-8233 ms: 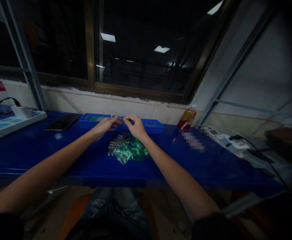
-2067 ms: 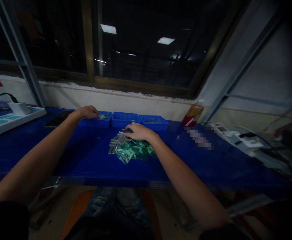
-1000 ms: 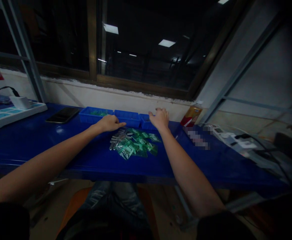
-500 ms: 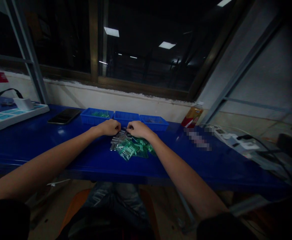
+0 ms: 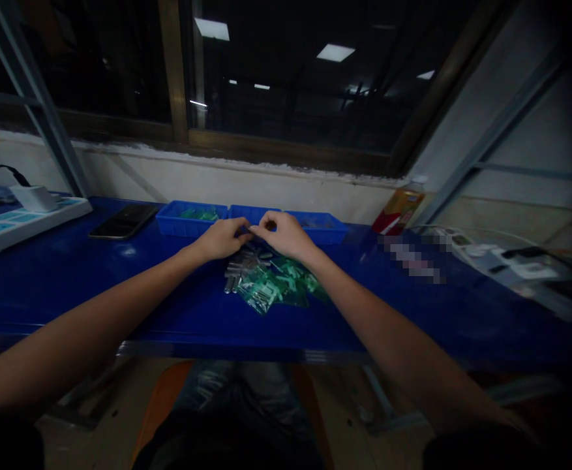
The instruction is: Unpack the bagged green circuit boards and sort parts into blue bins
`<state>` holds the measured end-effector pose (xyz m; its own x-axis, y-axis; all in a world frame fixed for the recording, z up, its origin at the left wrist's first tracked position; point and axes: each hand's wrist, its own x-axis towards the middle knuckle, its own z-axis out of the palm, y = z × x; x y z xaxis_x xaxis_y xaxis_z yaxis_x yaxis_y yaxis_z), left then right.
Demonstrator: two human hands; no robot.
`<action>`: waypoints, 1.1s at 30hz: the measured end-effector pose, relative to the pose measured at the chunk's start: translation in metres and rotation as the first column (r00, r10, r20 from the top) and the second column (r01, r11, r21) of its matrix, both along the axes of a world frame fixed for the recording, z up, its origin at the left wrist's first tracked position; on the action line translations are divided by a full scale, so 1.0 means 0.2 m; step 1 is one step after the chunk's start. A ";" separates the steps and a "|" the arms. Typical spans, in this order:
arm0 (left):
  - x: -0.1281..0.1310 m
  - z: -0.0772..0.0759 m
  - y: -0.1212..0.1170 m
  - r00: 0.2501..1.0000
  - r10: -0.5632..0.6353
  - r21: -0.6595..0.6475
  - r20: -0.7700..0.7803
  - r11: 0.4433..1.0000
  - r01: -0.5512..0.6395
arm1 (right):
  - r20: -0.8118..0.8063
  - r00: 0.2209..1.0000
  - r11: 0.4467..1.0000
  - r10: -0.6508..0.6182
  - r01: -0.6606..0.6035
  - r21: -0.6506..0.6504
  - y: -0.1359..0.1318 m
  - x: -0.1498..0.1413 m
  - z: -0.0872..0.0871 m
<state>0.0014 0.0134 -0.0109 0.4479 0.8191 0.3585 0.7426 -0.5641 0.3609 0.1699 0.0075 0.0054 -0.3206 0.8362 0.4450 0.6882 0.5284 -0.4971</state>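
My left hand (image 5: 223,239) and my right hand (image 5: 288,235) meet above a pile on the blue table, fingertips nearly touching. The fingers of both are pinched around something small and dark, too dim to name. Under them lie small shiny grey cylindrical pieces (image 5: 231,282). Against these, on the near right side, rests a heap of clear and green plastic pieces (image 5: 266,287), partly covered by my right wrist. Just behind my hands stand three blue bins: the left bin (image 5: 188,226) holds green pieces, the middle bin (image 5: 251,211) is partly hidden, and the right bin (image 5: 332,234) has dim contents.
A phone (image 5: 123,221) lies left of the bins, beside a white power strip (image 5: 26,225) with a plugged-in adapter. A bottle with a red and yellow label (image 5: 399,207) stands at the right. Cables and white plugs (image 5: 501,261) lie farther right. The table's front edge (image 5: 246,352) runs before my lap.
The view has shifted slightly. My hands have risen a little from the pile and come closer together, with a small dark thing now between the fingertips.
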 end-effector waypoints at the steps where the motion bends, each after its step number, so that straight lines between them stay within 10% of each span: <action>1: 0.00 0.01 0.00 1.000 -0.002 0.004 0.012 1.000 0.002 | -0.085 0.996 0.999 0.007 -0.010 -0.040 0.01 0.00 0.00; 15: -0.01 0.11 -0.04 0.909 -0.022 -0.246 0.417 0.960 0.136 | -0.614 0.787 0.963 -0.063 -0.113 -0.244 0.01 -0.02 0.01; 33: -0.04 0.10 -0.01 0.868 -0.021 -0.180 0.497 0.975 0.127 | -0.397 0.916 0.955 0.058 -0.166 -0.244 -0.01 -0.01 0.01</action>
